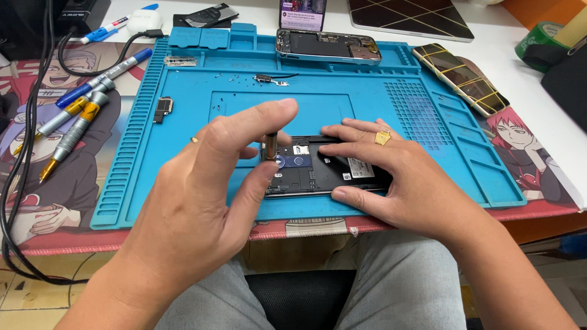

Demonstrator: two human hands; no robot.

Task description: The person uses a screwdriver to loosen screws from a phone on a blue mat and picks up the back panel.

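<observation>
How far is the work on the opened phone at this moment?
Done: the phone lies open on the blue mat, its insides exposed, and small screws lie loose near the mat's top. In hand: the left hand holds a screwdriver upright on the phone's left end, while the right hand steadies the phone. Left: parts still sit inside; how many screws remain cannot be told.

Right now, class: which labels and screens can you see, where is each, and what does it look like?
White label: small rectangle inside the opened phone, beside the right hand.
Lit phone screen: top edge, upright rectangle, pale and purple.
Taped display panel: right of the blue mat, dark, yellow strips.
</observation>
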